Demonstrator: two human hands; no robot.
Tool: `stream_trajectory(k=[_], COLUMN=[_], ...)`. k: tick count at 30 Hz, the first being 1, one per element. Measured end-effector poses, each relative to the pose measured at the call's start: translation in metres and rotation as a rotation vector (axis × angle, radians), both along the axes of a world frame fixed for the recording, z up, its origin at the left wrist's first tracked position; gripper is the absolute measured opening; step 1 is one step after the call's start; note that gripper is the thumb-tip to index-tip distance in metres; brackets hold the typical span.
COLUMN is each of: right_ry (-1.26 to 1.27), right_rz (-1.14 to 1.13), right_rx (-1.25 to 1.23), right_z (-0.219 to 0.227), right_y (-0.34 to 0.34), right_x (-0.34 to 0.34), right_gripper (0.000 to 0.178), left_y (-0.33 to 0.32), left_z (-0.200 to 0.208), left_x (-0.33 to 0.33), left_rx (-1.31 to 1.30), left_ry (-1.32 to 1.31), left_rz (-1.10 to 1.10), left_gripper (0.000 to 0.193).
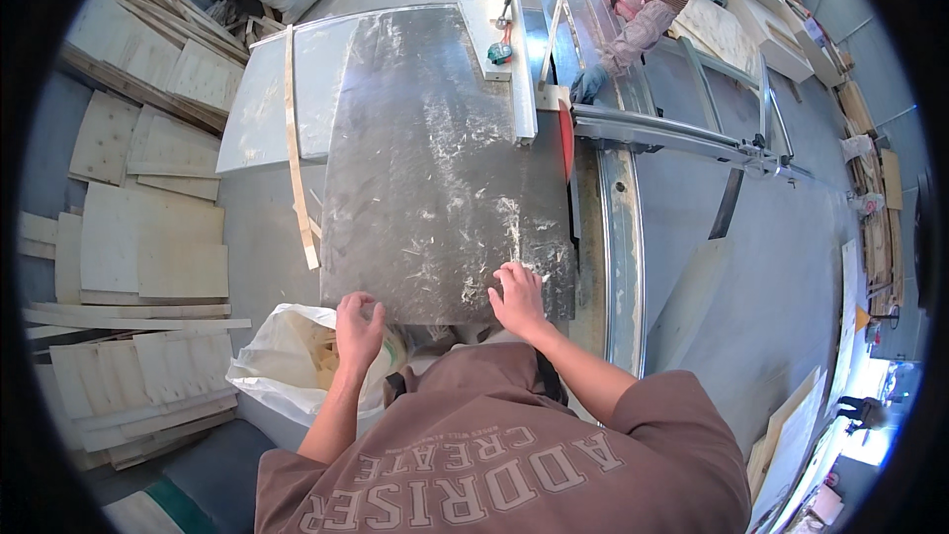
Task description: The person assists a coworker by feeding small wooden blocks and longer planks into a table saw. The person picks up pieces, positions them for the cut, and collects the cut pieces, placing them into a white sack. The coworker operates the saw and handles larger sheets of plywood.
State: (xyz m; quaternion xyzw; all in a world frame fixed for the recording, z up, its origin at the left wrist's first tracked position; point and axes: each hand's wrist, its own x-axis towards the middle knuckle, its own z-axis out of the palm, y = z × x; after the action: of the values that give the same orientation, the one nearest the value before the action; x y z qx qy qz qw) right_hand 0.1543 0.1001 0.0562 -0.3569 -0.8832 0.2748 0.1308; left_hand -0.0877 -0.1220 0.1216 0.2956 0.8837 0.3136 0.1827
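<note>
My left hand [359, 328] is at the near left edge of the dark saw table [395, 178], beside a white sack [282, 346] with wood offcuts inside. Its fingers are loosely bent and apart, with nothing visible in them. Over the near right part of the table is my right hand [520, 299], open and empty, its fingers spread next to a patch of sawdust [509, 227]. Farther off, a red blade-shaped part [566, 141] stands at the table's right edge. Across from me, a co-worker's blue-gloved hand [589, 85] is near a wood piece [552, 97] behind the red part.
A long metal fence [518, 49] runs along the table's far right, with a tape measure [500, 51] beside it. A thin wood strip [299, 158] overhangs the table's left side. Stacked boards [153, 237] line the left; a metal rail [623, 237] runs along the right.
</note>
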Motion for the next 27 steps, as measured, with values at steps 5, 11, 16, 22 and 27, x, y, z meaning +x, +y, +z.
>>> stream_trajectory(k=[5, 11, 16, 22, 27], right_ry=[0.005, -0.070, -0.170, -0.316, -0.615], right_rz=[0.042, 0.063, 0.121, 0.234, 0.194], right_rx=[0.012, 0.067, 0.074, 0.214, 0.468], right_z=[-0.001, -0.009, -0.016, -0.029, -0.033], right_y=[0.020, 0.053, 0.074, 0.101, 0.155], right_x=[0.000, 0.000, -0.002, -0.007, -0.028], right_gripper=[0.029, 0.025, 0.019, 0.021, 0.057], left_y=[0.026, 0.029, 0.030, 0.029, 0.019], left_z=[0.004, -0.006, -0.004, -0.004, -0.006], left_x=[0.018, 0.019, 0.018, 0.020, 0.020], left_rx=[-0.026, -0.042, -0.067, -0.078, -0.107], left_ry=[-0.016, -0.023, -0.052, -0.048, -0.032], left_rz=[-0.028, -0.037, -0.022, -0.006, 0.038], left_gripper=[0.026, 0.027, 0.026, 0.025, 0.026])
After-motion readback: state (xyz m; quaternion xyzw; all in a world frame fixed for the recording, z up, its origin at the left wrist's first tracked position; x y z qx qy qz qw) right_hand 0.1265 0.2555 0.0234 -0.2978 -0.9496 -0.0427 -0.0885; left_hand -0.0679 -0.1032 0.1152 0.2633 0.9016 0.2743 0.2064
